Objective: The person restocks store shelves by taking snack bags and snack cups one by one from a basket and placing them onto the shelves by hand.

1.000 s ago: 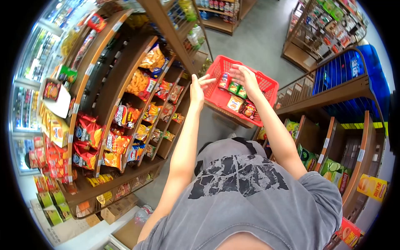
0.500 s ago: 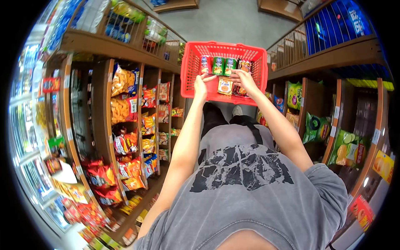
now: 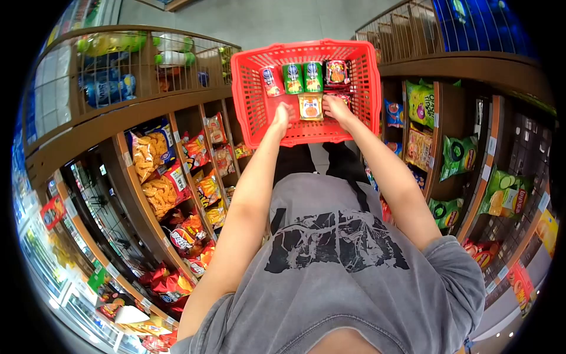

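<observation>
A red plastic basket (image 3: 247,112) is in front of my body, with both my hands inside it. Along its far side lie a red can (image 3: 272,81), two green cans (image 3: 292,79) and a dark packet (image 3: 337,72). Nearer to me is a small white and orange packet (image 3: 311,108). My left hand (image 3: 283,116) is left of that packet, fingers curled and partly hidden. At the packet's right edge is my right hand (image 3: 337,108), its fingers bent together; whether they grip it is unclear. Another red packet (image 3: 341,96) is partly hidden behind my right hand.
Shelves with snack bags (image 3: 159,197) stand on my left, below a wire rack of bottles (image 3: 109,85). More shelves with green chip bags (image 3: 458,158) are on my right. Blue packs (image 3: 480,26) sit above them, and grey floor (image 3: 283,20) lies beyond the basket.
The view has turned, and the basket now appears nearer and squarer to me. Both hands have come down from above the basket into it, with their fingers more curled.
</observation>
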The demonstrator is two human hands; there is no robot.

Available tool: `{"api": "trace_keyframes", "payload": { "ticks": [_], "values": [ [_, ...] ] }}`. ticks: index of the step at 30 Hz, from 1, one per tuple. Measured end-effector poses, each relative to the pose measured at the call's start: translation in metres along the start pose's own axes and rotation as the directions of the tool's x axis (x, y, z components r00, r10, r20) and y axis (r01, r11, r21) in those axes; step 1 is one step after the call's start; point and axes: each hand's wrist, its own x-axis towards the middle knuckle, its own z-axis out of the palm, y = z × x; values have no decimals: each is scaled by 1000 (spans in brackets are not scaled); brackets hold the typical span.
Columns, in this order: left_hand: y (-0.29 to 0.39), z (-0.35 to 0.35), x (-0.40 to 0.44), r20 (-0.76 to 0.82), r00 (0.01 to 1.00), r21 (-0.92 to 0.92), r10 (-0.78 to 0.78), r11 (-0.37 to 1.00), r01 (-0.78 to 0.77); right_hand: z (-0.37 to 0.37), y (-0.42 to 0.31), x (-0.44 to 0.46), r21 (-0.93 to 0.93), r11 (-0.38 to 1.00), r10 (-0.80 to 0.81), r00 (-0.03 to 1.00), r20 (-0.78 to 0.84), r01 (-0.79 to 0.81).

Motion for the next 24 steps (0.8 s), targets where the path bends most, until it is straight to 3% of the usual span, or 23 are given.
{"api": "trace_keyframes", "payload": {
  "ticks": [6, 11, 14, 16, 19, 20, 24],
  "values": [
    [4, 10, 7, -9, 999, -25, 48, 999, -48, 8, -17, -5, 140, 987, 68, 993, 98, -81],
    [0, 9, 21, -5, 999, 45, 42, 998, -42, 14, -9, 9, 145, 979, 131, 987, 93, -144],
    [1, 11, 24, 113, 993, 75, 27, 997, -36, 21, -1, 19, 198, 964, 155, 979, 136, -180],
    [1, 16, 31, 42, 999, 7, 2, 1000, -3, 25, 23, 42, 62, 995, 79, 995, 66, -83],
    [9, 16, 30, 53, 998, -28, -26, 999, 28, 34, 19, 26, 42, 999, 6, 999, -35, -4],
    [14, 21, 20, 52, 998, -8, -18, 1000, 18, 31, 18, 28, 21, 995, 93, 995, -22, -93],
    [11, 15, 15, 45, 999, 8, 7, 1000, -7, 23, 12, 19, 6, 988, 154, 987, -50, -154]
  ]
}}
